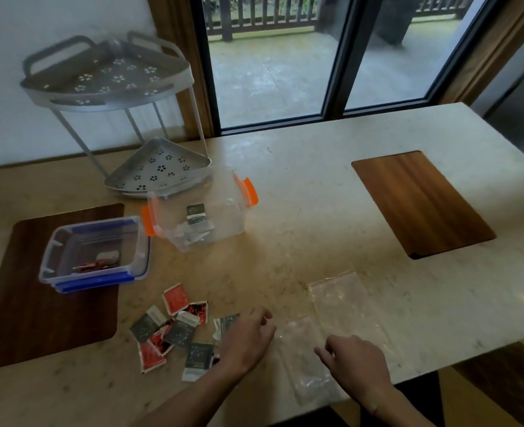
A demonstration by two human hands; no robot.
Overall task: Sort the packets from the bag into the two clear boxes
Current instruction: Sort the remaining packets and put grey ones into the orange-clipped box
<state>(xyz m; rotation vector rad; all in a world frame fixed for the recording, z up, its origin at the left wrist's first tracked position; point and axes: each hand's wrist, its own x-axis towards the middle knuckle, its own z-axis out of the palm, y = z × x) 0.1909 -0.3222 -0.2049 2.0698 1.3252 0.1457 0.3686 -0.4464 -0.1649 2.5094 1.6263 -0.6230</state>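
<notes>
A loose heap of small square foil packets (174,329), some red and some dark grey-green with crimped white edges, is lying on the pale speckled stone counter (300,211) near its front edge. The left hand (245,337) is hovering palm-down at the right side of the heap, fingers loosely curled and spread, gripping nothing that can be seen. The right hand (357,357) is resting on a crinkled clear plastic bag (308,362), fingers bent, pressing it flat rather than clutching it. A second flat clear bag (342,298) is lying just beyond.

Further back on the left, a shallow rectangular clear box with blue clips (95,252) is sitting on a dark wooden inlay (38,303), holding a few red packets. Beside it to the right, a taller clear box with orange latches (199,208) is holding dark packets. A grey perforated metal corner rack (125,118) with flower-shaped holes is standing behind them.
</notes>
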